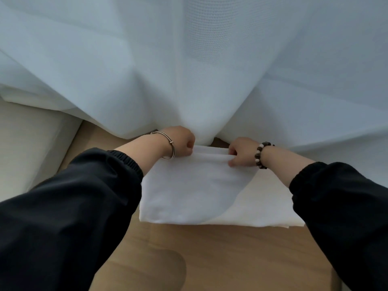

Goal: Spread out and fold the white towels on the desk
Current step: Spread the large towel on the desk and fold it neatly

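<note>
Here, at the far left, a cream padded surface (31,143) meets the wooden counter (231,253). A black sleeve (73,206) reaches in. Its left hand (184,141), with a silver bangle (168,145) on the wrist, has a closed grip on the far left corner of a folded white towel (189,190). The towel lies flat on the counter in the middle of the view, and a creamier layer shows beneath it at its right. The right hand (241,152), wearing a beaded bracelet (260,156), has fingers and thumb curled tight on the far right corner. Behind both hands a large hanging white cloth (189,59) drapes down and touches the towel's far edge. The likely risk is that this cloth gets caught in either grip and dragged into the fold, since the knuckles press right against it. Uneven pulling could also skew the layers, leaving the lower one sticking out further at the right. The towel's near edge runs straight, with bare counter between it and the person, so there is room to draw the fold toward the body. There is hardly any room on the far side.
</note>
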### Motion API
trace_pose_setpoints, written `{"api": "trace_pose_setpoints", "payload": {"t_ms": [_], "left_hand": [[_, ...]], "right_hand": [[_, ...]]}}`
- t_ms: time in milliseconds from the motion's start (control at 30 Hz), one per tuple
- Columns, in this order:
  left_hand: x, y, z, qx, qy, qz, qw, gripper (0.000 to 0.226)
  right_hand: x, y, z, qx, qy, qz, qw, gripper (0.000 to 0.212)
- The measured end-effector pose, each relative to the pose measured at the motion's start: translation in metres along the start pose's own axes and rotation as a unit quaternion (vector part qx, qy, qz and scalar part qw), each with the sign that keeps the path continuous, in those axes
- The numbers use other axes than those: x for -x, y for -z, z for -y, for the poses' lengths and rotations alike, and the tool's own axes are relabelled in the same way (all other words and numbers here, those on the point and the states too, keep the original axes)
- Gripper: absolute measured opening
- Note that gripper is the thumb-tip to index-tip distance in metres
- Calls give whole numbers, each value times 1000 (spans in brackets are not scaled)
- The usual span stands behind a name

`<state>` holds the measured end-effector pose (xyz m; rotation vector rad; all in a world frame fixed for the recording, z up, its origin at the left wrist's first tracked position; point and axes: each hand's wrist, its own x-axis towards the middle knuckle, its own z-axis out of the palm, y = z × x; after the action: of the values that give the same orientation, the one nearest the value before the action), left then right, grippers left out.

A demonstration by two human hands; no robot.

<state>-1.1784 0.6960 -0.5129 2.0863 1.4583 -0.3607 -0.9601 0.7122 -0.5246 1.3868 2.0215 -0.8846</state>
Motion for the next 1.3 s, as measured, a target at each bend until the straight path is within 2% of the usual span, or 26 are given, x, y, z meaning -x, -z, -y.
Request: {"api": "trace_pose_setpoints", "payload": {"t_ms": [100, 233, 333, 467, 533, 633, 800, 967, 1100, 1200, 1300], "left_hand": [[-2, 3, 7, 69, 62, 64, 994, 27], [-4, -1, 11, 77, 164, 147, 972, 59], [-6, -4, 13, 81, 167, 164, 969, 65], [-5, -6, 15, 84, 158, 155, 971, 50], [-5, -6, 13, 96, 147, 141, 974, 46], [-3, -5, 9, 118, 110, 109, 981, 36], [-4, -7, 6, 132, 79, 86, 984, 26], [-5, -11, 14, 108, 140, 123, 976, 44], [-1, -12, 31, 116, 181, 172, 961, 61], [4, -11, 43, 126, 190, 197, 953, 65], [6, -14, 50, 147, 185, 193, 952, 61]], "right_hand": [[9, -6, -4, -35, 20, -72, 997, 14], [16, -14, -8, -77, 35, -167, 982, 14], [12, -18, -10, -85, 18, -121, 989, 17], [7, 4, -10, -80, 4, 28, 996, 30], [5, 16, -14, -88, -16, 72, 993, 40], [5, 21, -17, -138, -31, 114, 983, 36], [-3, 14, -17, -86, 7, 78, 993, 28], [-6, -3, -19, -113, 23, 3, 993, 17], [-1, -8, -20, -152, 39, -36, 987, 26], [-2, -7, -13, -158, 47, -22, 986, 25], [-9, -7, -2, -118, 55, -20, 991, 32]]}}
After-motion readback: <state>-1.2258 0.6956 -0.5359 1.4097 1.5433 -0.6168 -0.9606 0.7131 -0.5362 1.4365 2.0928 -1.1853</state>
